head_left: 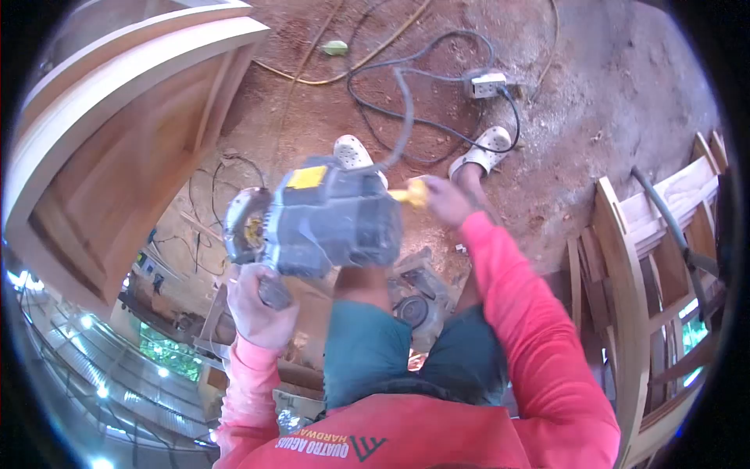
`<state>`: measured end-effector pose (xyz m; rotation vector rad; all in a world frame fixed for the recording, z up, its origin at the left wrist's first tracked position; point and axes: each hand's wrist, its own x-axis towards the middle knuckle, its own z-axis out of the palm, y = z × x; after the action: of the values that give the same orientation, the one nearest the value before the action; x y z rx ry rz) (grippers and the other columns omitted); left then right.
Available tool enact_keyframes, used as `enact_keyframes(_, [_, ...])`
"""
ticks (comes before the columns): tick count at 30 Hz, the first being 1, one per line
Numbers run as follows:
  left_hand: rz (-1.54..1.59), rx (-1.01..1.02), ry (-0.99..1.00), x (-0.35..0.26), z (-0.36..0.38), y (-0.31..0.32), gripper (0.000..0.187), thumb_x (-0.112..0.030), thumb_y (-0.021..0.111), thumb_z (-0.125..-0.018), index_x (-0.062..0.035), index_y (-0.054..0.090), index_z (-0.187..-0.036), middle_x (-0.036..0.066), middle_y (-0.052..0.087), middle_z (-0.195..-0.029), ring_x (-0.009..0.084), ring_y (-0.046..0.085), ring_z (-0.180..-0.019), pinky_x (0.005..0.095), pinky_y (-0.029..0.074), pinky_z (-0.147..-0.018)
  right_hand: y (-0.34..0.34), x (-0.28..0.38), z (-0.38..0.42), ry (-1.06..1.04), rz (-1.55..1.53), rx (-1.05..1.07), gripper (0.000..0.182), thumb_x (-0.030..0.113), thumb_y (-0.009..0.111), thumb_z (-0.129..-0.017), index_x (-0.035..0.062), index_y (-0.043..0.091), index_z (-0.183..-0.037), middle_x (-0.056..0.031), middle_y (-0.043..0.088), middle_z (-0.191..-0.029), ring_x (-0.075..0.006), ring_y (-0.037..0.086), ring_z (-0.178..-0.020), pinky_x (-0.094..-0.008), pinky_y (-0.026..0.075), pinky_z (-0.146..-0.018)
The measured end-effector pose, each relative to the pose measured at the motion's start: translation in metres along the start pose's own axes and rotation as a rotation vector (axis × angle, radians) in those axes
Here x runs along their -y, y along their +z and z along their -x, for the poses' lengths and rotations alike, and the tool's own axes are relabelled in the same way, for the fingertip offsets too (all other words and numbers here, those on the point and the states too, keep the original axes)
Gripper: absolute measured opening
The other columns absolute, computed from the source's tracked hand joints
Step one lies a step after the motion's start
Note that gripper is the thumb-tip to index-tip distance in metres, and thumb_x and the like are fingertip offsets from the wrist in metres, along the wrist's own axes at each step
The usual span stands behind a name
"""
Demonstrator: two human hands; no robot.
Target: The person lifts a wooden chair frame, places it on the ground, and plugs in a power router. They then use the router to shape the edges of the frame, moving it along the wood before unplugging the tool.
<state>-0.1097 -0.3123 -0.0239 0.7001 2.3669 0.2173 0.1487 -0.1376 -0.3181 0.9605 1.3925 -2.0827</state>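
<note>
A dusty grey power router point(336, 219) with a yellow label is held sideways in front of my legs, its round base point(244, 227) facing left. My left hand point(264, 309) is closed around the dark knob handle point(275, 292) at the lower side of the base. At the motor's opposite end, my right hand point(449, 202) is closed on a small yellow piece point(416, 194) that reaches to the housing. Motion blurs this piece, and I cannot tell its kind. A grey cord point(406, 117) runs from the router toward the ground.
A white power outlet box point(486, 84) lies on the dirt floor among looped cables. A curved wooden panel frame point(141, 102) stands at left, wooden frames point(625, 258) at right. Another dusty power tool point(422, 301) sits between my legs. A green scrap point(334, 48) lies farther off.
</note>
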Motion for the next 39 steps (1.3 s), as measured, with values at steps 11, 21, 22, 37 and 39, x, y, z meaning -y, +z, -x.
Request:
enact_keyframes(11, [0.509, -0.086, 0.036, -0.016, 0.119, -0.136, 0.042, -0.005, 0.073, -0.058, -0.0098, 0.055, -0.095, 0.01, 0.061, -0.088, 0.032, 0.061, -0.081, 0.0407, 0.048, -0.073, 0.079, 0.143, 0.128, 0.101, -0.605, 0.131, 0.033, 0.025, 0.064, -0.097, 0.0028, 0.065, -0.122, -0.0123, 0.07, -0.119, -0.023, 0.067, -0.108, -0.0365, 0.054, -0.095])
enact_keyframes(21, [0.838, -0.184, 0.078, 0.034, 0.151, -0.172, 0.037, -0.004, 0.071, -0.058, -0.0084, 0.056, -0.091, 0.009, 0.058, -0.085, 0.027, 0.06, -0.079, 0.0369, 0.046, -0.073, 0.102, 0.271, 0.124, -0.091, -0.528, 0.119, 0.035, 0.022, 0.07, -0.092, 0.0015, 0.062, -0.119, -0.0136, 0.069, -0.117, -0.0234, 0.069, -0.105, -0.038, 0.058, -0.093])
enact_keyframes(22, [0.87, -0.199, 0.083, 0.039, 0.157, -0.174, 0.037, -0.004, 0.071, -0.058, -0.0083, 0.056, -0.091, 0.009, 0.057, -0.085, 0.0262, 0.059, -0.078, 0.0363, 0.046, -0.072, 0.107, 0.283, 0.13, -0.113, -0.524, 0.118, 0.035, 0.022, 0.07, -0.092, 0.0013, 0.062, -0.119, -0.0137, 0.069, -0.117, -0.0234, 0.069, -0.105, -0.0382, 0.058, -0.093])
enact_keyframes(37, [0.983, -0.295, 0.087, 0.105, 0.164, -0.286, 0.035, -0.006, 0.072, -0.06, -0.0069, 0.056, -0.091, 0.006, 0.058, -0.079, 0.0168, 0.057, -0.072, 0.0316, 0.048, -0.066, 0.196, 0.416, 0.155, -0.317, -0.211, 0.201, 0.026, 0.015, 0.069, -0.089, 0.0018, 0.064, -0.11, -0.0106, 0.069, -0.112, -0.0204, 0.068, -0.098, -0.0346, 0.057, -0.084])
enact_keyframes(39, [1.025, -0.278, 0.081, 0.102, 0.158, -0.309, 0.034, -0.006, 0.072, -0.06, -0.0069, 0.056, -0.091, 0.006, 0.057, -0.078, 0.0169, 0.056, -0.071, 0.0317, 0.047, -0.066, 0.199, 0.43, 0.158, -0.346, -0.199, 0.18, 0.025, 0.015, 0.069, -0.089, 0.0016, 0.064, -0.11, -0.0104, 0.069, -0.111, -0.02, 0.068, -0.096, -0.034, 0.057, -0.083])
